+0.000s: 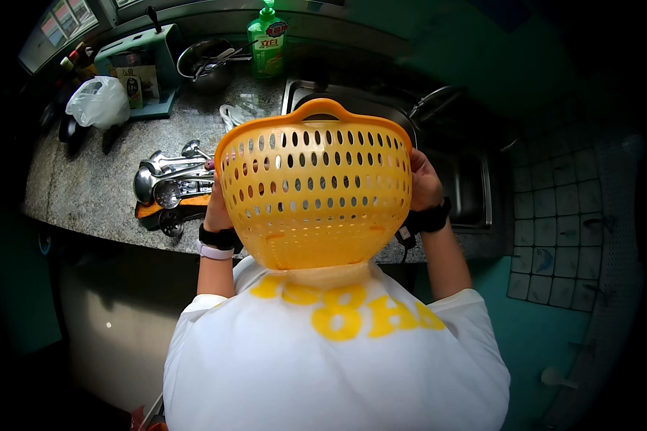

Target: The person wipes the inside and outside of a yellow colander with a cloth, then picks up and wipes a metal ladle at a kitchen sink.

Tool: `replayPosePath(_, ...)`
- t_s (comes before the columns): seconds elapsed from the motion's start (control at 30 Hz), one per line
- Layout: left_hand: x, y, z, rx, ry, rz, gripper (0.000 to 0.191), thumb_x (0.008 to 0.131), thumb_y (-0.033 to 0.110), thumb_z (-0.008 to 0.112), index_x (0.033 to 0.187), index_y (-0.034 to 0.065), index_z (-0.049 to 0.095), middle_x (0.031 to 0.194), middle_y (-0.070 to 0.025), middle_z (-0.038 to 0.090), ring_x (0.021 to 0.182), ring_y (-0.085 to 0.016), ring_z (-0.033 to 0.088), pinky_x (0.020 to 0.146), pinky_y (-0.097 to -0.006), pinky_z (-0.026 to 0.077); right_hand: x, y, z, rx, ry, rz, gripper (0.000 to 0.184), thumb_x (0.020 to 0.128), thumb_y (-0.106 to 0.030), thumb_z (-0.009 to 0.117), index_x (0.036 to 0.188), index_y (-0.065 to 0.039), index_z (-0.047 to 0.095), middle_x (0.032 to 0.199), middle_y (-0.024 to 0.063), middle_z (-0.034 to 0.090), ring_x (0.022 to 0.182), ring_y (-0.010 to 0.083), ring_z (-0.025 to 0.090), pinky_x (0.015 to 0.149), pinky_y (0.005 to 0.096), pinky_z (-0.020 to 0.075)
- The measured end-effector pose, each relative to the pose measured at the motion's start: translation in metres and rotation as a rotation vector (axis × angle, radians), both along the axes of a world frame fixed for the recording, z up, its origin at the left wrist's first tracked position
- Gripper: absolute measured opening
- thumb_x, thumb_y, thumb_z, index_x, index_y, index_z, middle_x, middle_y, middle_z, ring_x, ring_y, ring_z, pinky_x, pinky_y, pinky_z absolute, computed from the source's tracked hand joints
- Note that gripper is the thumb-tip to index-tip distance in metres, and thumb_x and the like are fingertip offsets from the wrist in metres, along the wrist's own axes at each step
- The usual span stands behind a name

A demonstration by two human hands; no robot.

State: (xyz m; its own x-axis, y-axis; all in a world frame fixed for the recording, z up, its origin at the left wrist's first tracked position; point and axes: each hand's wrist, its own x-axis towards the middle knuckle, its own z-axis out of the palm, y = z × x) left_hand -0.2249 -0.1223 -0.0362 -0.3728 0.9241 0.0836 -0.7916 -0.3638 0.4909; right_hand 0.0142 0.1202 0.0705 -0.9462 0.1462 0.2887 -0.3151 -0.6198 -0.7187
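Observation:
A yellow plastic colander basket (315, 183) with an orange rim is held up in front of my chest, tilted so that its slotted wall and its base face the camera. My left hand (217, 207) grips its left side, the fingers largely hidden behind the wall. At the right side of the rim, my right hand (425, 180) grips it, with the fingertips out of sight. Whatever the basket contains cannot be made out. Just left of my left hand, several metal ladles and skimmers (167, 180) lie in a pile on the granite counter (86, 178), partly over an orange-edged object.
Behind the basket is a stainless steel double sink (472, 188) with a faucet (436, 99). A green soap bottle (268, 46), a metal pot (210, 70) with utensils, a knife block (140, 48) and a white plastic bag (100, 102) stand along the counter's back.

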Motion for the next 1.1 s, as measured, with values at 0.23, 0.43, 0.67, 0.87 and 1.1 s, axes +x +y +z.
replayPosePath(0.23, 0.032, -0.007, 0.024, 0.219, 0.229, -0.038, 0.071, 0.087, 0.049, 0.052, 0.134, -0.0010, 0.035, 0.130, -0.0124, 0.049, 0.118, -0.021, 0.049, 0.095, -0.0358, 0.043, 0.000, 0.018, -0.027, 0.074, -0.209, -0.254, 0.039, 0.084, -0.007, 0.063, 0.122, -0.001, 0.052, 0.115, 0.0102, 0.060, 0.103, 0.0178, 0.059, 0.088, 0.0295, 0.0486)
replayPosePath(0.43, 0.039, -0.012, 0.046, 0.126, 0.179, -0.021, 0.068, 0.087, 0.045, 0.053, 0.134, -0.0008, 0.035, 0.129, -0.0115, 0.049, 0.116, -0.019, 0.050, 0.095, -0.0334, 0.043, 0.001, 0.031, -0.018, 0.574, -0.594, -0.708, 0.033, 0.080, -0.001, 0.066, 0.112, 0.000, 0.057, 0.105, 0.0074, 0.061, 0.094, 0.0120, 0.058, 0.085, 0.0259, 0.0467)
replayPosePath(0.67, 0.064, 0.004, 0.073, -0.007, 0.354, 0.137, 0.064, 0.090, 0.045, 0.046, 0.134, -0.0001, 0.034, 0.129, -0.0093, 0.048, 0.117, -0.017, 0.048, 0.097, -0.0310, 0.040, -0.019, -0.030, 0.059, 0.850, -0.244, -1.044, 0.034, 0.081, -0.001, 0.065, 0.114, -0.001, 0.056, 0.105, 0.0067, 0.059, 0.094, 0.0131, 0.057, 0.082, 0.0258, 0.0475)
replayPosePath(0.87, 0.084, 0.026, 0.082, 0.002, 0.461, 0.177, 0.058, 0.094, 0.042, 0.041, 0.134, 0.0006, 0.034, 0.128, -0.0086, 0.047, 0.116, -0.014, 0.046, 0.096, -0.0288, 0.038, -0.037, -0.097, 0.050, 1.666, 0.188, -0.985, 0.033, 0.076, -0.001, 0.066, 0.106, -0.012, 0.061, 0.117, 0.0084, 0.055, 0.110, 0.0287, 0.050, 0.094, 0.0408, 0.0428)
replayPosePath(1.1, 0.087, 0.019, 0.072, -0.104, 0.859, 0.151, 0.061, 0.094, 0.047, 0.039, 0.129, -0.0027, 0.040, 0.111, -0.0099, 0.058, 0.101, -0.016, 0.055, 0.086, -0.0262, 0.042, -0.056, -0.085, 0.045, 1.741, -0.141, -0.925, 0.030, 0.091, -0.022, 0.051, 0.113, -0.003, 0.057, 0.124, 0.0147, 0.052, 0.118, 0.0336, 0.047, 0.099, 0.0420, 0.0373)
